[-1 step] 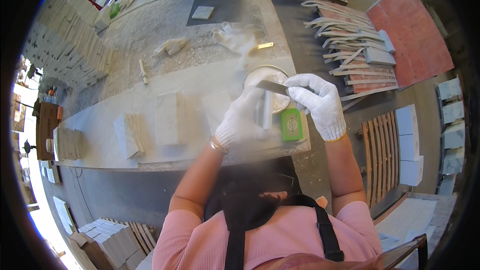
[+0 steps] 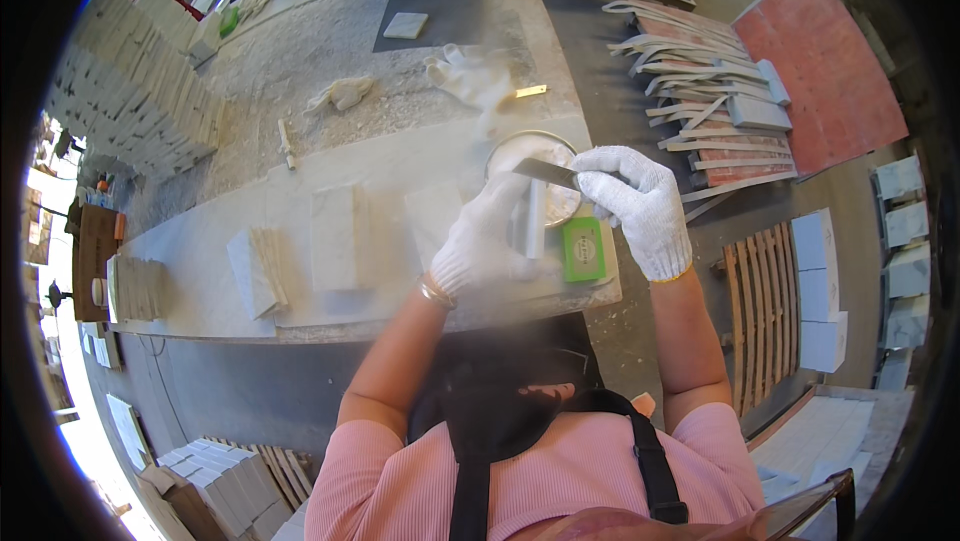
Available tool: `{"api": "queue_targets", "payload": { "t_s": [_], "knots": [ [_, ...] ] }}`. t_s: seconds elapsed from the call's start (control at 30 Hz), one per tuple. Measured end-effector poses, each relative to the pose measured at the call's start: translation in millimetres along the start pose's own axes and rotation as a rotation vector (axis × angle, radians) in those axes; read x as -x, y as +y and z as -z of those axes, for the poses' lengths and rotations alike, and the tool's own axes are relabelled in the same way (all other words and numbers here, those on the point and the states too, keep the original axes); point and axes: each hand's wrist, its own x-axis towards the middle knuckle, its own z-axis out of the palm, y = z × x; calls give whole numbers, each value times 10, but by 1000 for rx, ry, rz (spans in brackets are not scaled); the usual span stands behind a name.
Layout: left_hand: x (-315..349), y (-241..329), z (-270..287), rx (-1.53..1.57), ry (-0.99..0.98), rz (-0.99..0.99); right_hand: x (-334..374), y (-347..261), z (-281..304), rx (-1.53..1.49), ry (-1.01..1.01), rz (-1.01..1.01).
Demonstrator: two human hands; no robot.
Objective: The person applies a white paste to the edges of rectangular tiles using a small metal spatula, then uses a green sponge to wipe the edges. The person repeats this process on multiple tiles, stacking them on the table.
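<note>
My left hand [image 2: 485,241], in a white knit glove, grips a white tile [image 2: 536,221] held on edge, its narrow side facing up. In my gloved right hand [image 2: 635,206] is a flat metal scraper [image 2: 545,174], pinched between thumb and fingers. Its blade reaches left over the tile's far end; whether it touches cannot be made out. Just beyond both hands stands a round tin [image 2: 540,134] of white paste. A green box [image 2: 584,251] lies to the right of the tile, near the table's corner.
White tiles [image 2: 340,236] and a fanned stack [image 2: 257,271] stand left on the dusty table [image 2: 215,286]. Beyond lie loose gloves [image 2: 470,78], a yellow-handled tool [image 2: 532,92] and a small tool [image 2: 286,144]. Tall tile stacks [image 2: 135,91] rise far left; a wooden pallet [image 2: 762,306] is right.
</note>
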Motion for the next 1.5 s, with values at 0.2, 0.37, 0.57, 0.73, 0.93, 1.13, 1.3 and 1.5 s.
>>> {"api": "queue_targets", "payload": {
  "t_s": [0.2,0.37,0.57,0.73,0.93,1.13,1.3,1.5],
  "knots": [
    [13,19,-5,-5,-5,12,18,-43,51,-60,13,-29],
    [4,25,-12,-11,-7,-23,25,4,13,-63,-41,-12],
    [23,34,-12,11,-27,14,-12,3,-1,-23,1,0],
    [22,-5,-43,-7,23,-32,39,-50,45,-77,-6,-23],
    [35,-10,-65,7,44,-38,22,40,-35,-26,-41,23],
    [59,69,-50,37,78,-37,7,11,-25,-43,11,55],
    [54,82,-38,64,68,-44,66,-5,-2,-99,-45,-10],
    [70,69,-56,71,50,-4,12,42,-40,-70,-31,-42]
  ]
}}
